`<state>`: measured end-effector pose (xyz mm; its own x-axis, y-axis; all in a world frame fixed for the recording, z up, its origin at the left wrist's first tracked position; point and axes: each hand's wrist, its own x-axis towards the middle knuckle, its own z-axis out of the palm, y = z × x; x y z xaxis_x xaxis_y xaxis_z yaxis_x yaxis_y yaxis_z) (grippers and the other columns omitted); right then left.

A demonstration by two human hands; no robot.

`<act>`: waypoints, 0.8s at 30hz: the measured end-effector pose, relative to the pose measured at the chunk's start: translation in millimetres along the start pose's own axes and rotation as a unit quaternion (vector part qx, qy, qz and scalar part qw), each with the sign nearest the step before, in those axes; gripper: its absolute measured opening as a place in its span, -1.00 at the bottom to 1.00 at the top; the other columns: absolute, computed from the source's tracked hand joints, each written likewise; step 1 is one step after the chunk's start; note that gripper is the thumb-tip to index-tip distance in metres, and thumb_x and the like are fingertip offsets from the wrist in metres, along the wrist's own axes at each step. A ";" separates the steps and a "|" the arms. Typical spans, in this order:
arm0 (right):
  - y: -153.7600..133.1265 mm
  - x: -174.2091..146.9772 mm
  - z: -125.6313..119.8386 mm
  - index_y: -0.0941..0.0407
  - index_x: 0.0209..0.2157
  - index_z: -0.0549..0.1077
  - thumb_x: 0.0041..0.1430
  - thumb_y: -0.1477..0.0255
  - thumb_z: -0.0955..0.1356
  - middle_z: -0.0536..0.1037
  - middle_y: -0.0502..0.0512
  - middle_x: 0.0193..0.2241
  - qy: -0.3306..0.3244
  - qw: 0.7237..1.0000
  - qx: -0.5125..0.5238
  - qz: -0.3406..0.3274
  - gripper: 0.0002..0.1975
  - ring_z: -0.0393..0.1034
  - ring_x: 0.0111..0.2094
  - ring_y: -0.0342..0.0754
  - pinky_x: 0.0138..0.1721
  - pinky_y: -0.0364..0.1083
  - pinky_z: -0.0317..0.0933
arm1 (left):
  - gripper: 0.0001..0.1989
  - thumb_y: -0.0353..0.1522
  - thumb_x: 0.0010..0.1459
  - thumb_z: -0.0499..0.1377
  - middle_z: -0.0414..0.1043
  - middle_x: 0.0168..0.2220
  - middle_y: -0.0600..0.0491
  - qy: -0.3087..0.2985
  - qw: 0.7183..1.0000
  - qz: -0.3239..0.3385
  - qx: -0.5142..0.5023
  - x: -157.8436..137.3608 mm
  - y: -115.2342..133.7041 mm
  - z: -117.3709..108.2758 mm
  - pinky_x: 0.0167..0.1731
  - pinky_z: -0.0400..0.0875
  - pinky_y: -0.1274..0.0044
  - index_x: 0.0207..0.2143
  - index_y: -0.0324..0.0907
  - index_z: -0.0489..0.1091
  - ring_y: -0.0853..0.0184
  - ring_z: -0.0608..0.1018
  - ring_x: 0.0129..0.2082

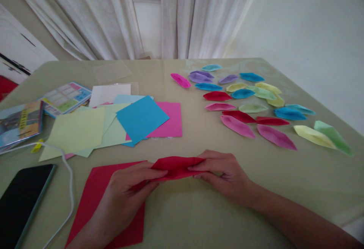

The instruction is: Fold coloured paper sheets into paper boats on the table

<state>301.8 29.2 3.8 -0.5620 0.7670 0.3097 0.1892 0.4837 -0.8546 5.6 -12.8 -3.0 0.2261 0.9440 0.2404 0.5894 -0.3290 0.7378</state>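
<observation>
Between my two hands is a red folded paper boat (178,167), long and hollow along its middle. My left hand (131,188) pinches its left end, with fingers on the near wall and inside the fold. The right end is gripped by my right hand (223,171), thumb below and fingers above. Under my left forearm lies a flat red paper sheet (93,188). Many finished paper boats in several colours, such as a pink one (237,126) and a red one (272,121), are spread at the right.
Loose coloured sheets, with a blue square (143,119) on top, lie at the left. A phone (25,199) and a white cable (71,188) are at the near left. Booklets (21,122) sit behind them. Curtains (182,17) hang beyond the table (159,78).
</observation>
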 end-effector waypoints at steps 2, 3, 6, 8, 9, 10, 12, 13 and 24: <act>-0.2 0.1 -0.3 0.02 0.00 0.69 0.41 0.46 0.45 0.72 0.11 -0.12 0.003 1.000 0.006 0.004 -0.80 0.62 -0.14 -0.08 -0.09 -0.17 0.46 | -0.85 -0.11 0.31 0.31 0.75 -0.20 0.25 -0.002 1.000 -0.002 0.007 -0.2 0.0 -0.2 0.01 0.65 0.42 -0.10 0.27 0.66 0.23 0.76 -0.12; -0.4 0.0 -0.3 0.03 0.00 0.69 0.41 0.45 0.45 0.72 0.11 -0.13 0.004 1.000 0.003 0.002 -0.81 0.62 -0.15 -0.08 -0.10 -0.17 0.46 | -0.84 -0.09 0.29 0.33 0.75 -0.19 0.25 -0.007 1.000 -0.004 0.013 -0.1 0.2 -0.2 0.02 0.65 0.41 -0.10 0.26 0.66 0.22 0.75 -0.09; -1.1 -0.9 1.0 0.07 -0.01 0.69 0.44 0.45 0.43 0.72 0.13 -0.14 0.005 0.999 -0.019 -0.025 -0.81 0.60 -0.15 -0.08 -0.11 -0.15 0.45 | -0.84 -0.09 0.29 0.34 0.74 -0.17 0.23 -0.039 0.999 0.007 0.021 0.5 1.4 1.7 -0.04 0.65 0.49 -0.12 0.19 0.64 0.23 0.73 -0.05; -1.5 -1.7 2.7 0.09 0.01 0.68 0.45 0.47 0.41 0.72 0.15 -0.12 0.002 0.998 -0.036 -0.047 -0.80 0.59 -0.14 -0.06 -0.09 -0.12 0.46 | -0.87 -0.18 0.38 0.25 0.72 -0.17 0.20 -0.059 0.998 0.023 0.020 0.0 2.1 4.4 -0.12 0.63 0.58 -0.14 0.12 0.62 0.30 0.73 -0.11; -1.6 -2.1 3.5 0.10 0.02 0.67 0.45 0.48 0.41 0.72 0.16 -0.11 -0.002 0.998 -0.045 -0.054 -0.80 0.59 -0.14 -0.05 -0.09 -0.10 0.46 | -0.85 -0.23 0.42 0.20 0.70 -0.16 0.17 -0.062 0.997 0.027 0.023 -0.6 2.2 6.0 -0.14 0.62 0.61 -0.14 0.08 0.60 0.33 0.73 -0.13; -1.8 -2.5 4.2 0.10 0.02 0.66 0.45 0.48 0.41 0.72 0.16 -0.10 -0.005 0.997 -0.053 -0.059 -0.80 0.58 -0.14 -0.04 -0.09 -0.09 0.46 | -0.82 -0.27 0.45 0.16 0.69 -0.13 0.15 -0.062 0.997 0.033 0.031 -1.4 2.0 7.7 -0.13 0.61 0.62 -0.12 0.05 0.58 0.34 0.72 -0.14; -2.3 -2.7 4.9 0.11 0.03 0.64 0.45 0.50 0.40 0.71 0.17 -0.09 -0.009 0.995 -0.067 -0.070 -0.79 0.58 -0.15 -0.02 -0.09 -0.06 0.47 | -0.80 -0.31 0.47 0.11 0.67 -0.09 0.10 -0.056 0.996 0.054 0.053 -2.8 1.2 10.6 -0.10 0.59 0.63 -0.08 0.02 0.55 0.34 0.71 -0.10; -2.6 -2.6 4.8 0.11 0.03 0.64 0.46 0.51 0.40 0.71 0.18 -0.08 -0.009 0.994 -0.072 -0.076 -0.79 0.58 -0.14 -0.02 -0.08 -0.05 0.47 | -0.80 -0.32 0.48 0.10 0.66 -0.07 0.08 -0.052 0.994 0.070 0.065 -3.3 0.6 11.8 -0.10 0.59 0.63 -0.06 0.01 0.54 0.34 0.71 -0.09; -0.6 -3.4 3.6 0.11 0.01 0.63 0.42 0.46 0.42 0.68 0.19 -0.12 -0.013 0.988 -0.128 -0.082 -0.81 0.54 -0.20 -0.01 -0.18 -0.05 0.46 | -0.76 -0.38 0.49 0.07 0.64 -0.08 0.05 -0.022 0.991 0.101 0.081 -5.2 -0.1 10.6 -0.12 0.59 0.66 -0.06 -0.04 0.55 0.36 0.71 -0.11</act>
<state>300.7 24.8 1.7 -0.6221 0.6602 0.4209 0.2895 0.6934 -0.6598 12.6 -18.0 -11.1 0.3840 0.8574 0.3426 0.6450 -0.5146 0.5650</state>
